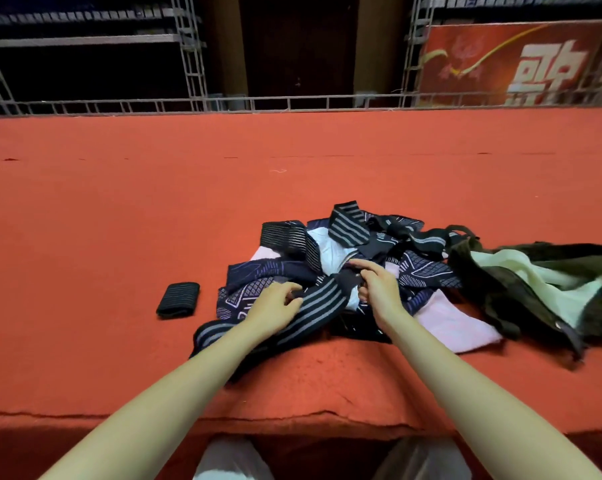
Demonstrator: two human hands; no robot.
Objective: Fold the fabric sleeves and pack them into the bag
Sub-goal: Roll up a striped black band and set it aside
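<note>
Striped sleeve [292,318] is pinched at each end by the left hand [275,306] and right hand [375,285] atop the unsorted pile [361,244]. One folded sleeve [178,299] lies left (the only one finished); the bag [535,282] gapes right, apparently unpacked.

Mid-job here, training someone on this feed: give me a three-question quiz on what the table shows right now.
1. True or false: the folded black sleeve lies inside the bag.
2. Which sleeve do both hands grip? A) the pink one B) the dark one with grey stripes C) the folded black one
3. Fill in: seen from the camera, the bag lies to the ____ of the pile.

Key
1. False: it lies alone on the red table, left of the pile.
2. B: the left hand and right hand hold the striped sleeve.
3. right
</note>
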